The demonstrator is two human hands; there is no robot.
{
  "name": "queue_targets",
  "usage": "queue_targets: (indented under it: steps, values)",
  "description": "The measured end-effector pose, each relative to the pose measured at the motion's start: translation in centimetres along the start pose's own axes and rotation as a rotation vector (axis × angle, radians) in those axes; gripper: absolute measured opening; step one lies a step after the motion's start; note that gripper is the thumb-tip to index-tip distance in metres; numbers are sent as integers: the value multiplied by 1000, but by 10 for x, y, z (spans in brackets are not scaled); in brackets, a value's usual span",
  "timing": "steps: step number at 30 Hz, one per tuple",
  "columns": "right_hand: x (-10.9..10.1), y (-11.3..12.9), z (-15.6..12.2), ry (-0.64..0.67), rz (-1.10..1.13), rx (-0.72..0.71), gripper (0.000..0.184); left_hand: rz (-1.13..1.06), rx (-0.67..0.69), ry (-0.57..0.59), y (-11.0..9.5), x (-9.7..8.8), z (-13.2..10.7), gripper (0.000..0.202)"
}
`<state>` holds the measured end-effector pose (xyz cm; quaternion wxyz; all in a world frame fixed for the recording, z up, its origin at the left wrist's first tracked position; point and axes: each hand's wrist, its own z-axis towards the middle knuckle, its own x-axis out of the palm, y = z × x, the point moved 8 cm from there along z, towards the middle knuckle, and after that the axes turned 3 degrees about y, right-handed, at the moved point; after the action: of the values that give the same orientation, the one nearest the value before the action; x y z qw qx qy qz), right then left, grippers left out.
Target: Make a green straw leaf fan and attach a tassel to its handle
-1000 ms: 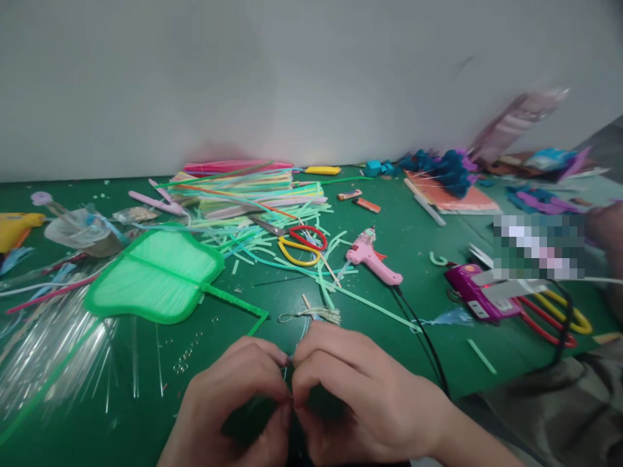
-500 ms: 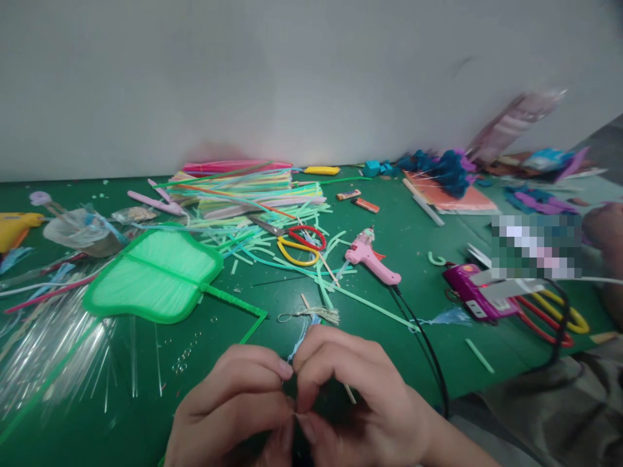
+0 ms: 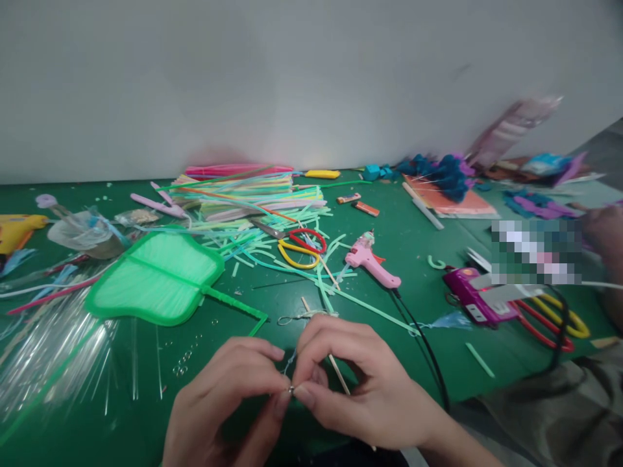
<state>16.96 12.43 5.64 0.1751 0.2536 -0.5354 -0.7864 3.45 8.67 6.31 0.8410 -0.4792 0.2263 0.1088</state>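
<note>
At the near edge of the table my left hand (image 3: 228, 383) and my right hand (image 3: 360, 383) meet, thumbs and forefingers pinched. Between their fingertips is a tiny shiny metal ring (image 3: 291, 390), mostly covered. A thin pale-blue cord (image 3: 291, 363) loops up just behind it; whether it passes through the ring I cannot tell. Several loose metal rings (image 3: 181, 370) lie left of my hands. Beyond my right hand are a pale tassel (image 3: 311, 315) and a thin wooden stick (image 3: 339, 375). A green fan-shaped frame (image 3: 160, 279) rests to the left.
Scissors (image 3: 299, 250) lie on a pile of pipe cleaners (image 3: 253, 194). A pink glue gun (image 3: 372, 263) trails a black cable (image 3: 431, 357). Rightward are a purple device (image 3: 479, 298), a blue tassel (image 3: 450, 320) and another person's hand (image 3: 603, 233). Clear strips (image 3: 63, 350) spread at left.
My hands have risen slightly and my right fingers have shifted, so the tiny metal ring now shows between the fingertips. The blue cord has dropped lower behind them.
</note>
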Motion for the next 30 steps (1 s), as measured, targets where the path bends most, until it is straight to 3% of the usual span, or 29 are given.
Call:
queue_targets:
  steps: [5, 11, 16, 20, 25, 30]
  values:
    - [5, -12, -1, -2, 174, 99, 2, -49, -50, -12, 0, 1, -2, 24]
    - [16, -31, -1, 53, 430, 270, 18, 16, 14, 5, -3, -1, 1, 21]
    - [17, -38, -2, 64, 452, 344, 22, 80, 11, 51, 0, 1, 1, 22]
    - [11, -33, -2, 31, 334, 317, 18, 121, 33, 50, 0, 2, 0, 20]
    - [-4, -5, -9, -112, -113, 134, 2, 266, 47, 1, 1, 8, 2, 14]
    - [-4, 3, -25, -178, -322, 83, 8, 255, 38, 56, 11, 23, 0, 15]
